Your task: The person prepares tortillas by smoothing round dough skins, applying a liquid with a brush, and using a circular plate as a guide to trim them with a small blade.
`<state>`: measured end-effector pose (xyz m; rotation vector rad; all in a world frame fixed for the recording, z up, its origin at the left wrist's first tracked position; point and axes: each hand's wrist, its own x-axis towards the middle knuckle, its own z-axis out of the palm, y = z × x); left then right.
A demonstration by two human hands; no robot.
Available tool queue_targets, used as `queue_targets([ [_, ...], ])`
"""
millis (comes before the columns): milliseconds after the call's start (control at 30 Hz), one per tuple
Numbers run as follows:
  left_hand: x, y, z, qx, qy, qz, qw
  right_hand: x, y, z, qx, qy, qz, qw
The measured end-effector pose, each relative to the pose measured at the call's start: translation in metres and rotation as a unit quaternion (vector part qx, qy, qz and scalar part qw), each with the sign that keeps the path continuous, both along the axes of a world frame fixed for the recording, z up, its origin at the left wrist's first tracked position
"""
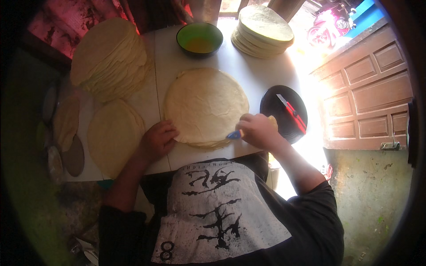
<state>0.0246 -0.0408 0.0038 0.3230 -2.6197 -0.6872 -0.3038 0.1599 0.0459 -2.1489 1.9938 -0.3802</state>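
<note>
Before me a low stack of round, thin dough sheets (206, 103) lies on the white tabletop. My left hand (158, 139) touches the stack's lower left edge, its fingers bent at the rim of the top sheet. At the lower right edge, my right hand (258, 129) is closed around a small tool with a blue end (234, 134); a yellowish part shows on the hand's other side. What kind of tool it is, I cannot tell. Beyond the stack stands a green bowl (199, 39) with yellowish liquid inside.
A red utility knife (292, 113) lies on a round black plate (269, 96) at right. Tall stacks of round sheets stand at the back left (109, 60) and back right (263, 31). More sheets (114, 136) lie by my left arm. A panelled wooden door (366, 96) is at right.
</note>
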Motion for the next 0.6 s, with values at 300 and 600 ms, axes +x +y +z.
queue_targets([
  [300,-0.036,0.018,0.022,-0.086,0.025,-0.09,0.992,-0.028,-0.054,0.023,0.123,-0.091,-0.297,0.943],
  [600,-0.033,0.012,0.011,-0.039,-0.005,-0.125,0.991,-0.028,-0.067,0.01,0.118,-0.065,-0.314,0.94],
])
